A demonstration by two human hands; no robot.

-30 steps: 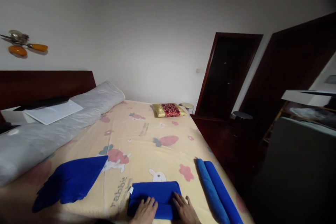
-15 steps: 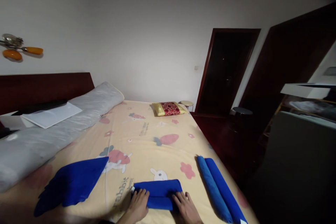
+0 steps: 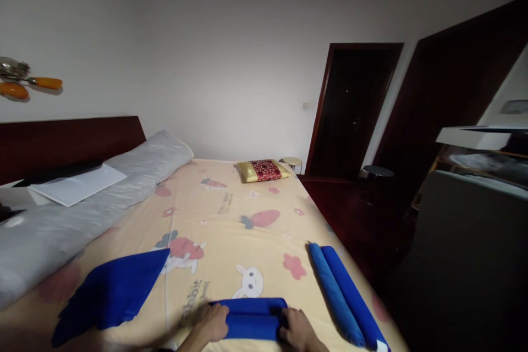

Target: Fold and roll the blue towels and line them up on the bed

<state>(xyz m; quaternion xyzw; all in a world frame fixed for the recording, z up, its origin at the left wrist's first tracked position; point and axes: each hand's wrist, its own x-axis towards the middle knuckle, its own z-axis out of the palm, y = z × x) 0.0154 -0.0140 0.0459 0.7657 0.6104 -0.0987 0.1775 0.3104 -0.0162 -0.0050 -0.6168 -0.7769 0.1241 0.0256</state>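
A folded blue cloth (image 3: 253,319) lies on the bed near its front edge, with a crease running lengthwise across its middle. At its left end is my left hand (image 3: 214,322), fingers curled over the cloth. My right hand (image 3: 299,331) grips the right end, its fingertips partly hidden against the fabric. To the right lie two blue rolls side by side, a lighter velvety roll (image 3: 336,297) and a darker roll (image 3: 355,300) with a white tag at its near end. A crumpled blue cloth (image 3: 115,289) is spread out to the left.
The bed sheet (image 3: 231,242) has rabbit and carrot prints. A grey bolster-like bedding roll (image 3: 136,176) carries a flat white item (image 3: 78,184) near the headboard (image 3: 70,146). A red and gold pillow (image 3: 264,170) sits at the far edge. Stools (image 3: 377,171) stand beyond the bed.
The cloth's far edge has come toward me, so the piece is narrower and more of the printed rabbit shows. Both hands' fingers have curled in at its ends. The view has shifted slightly.
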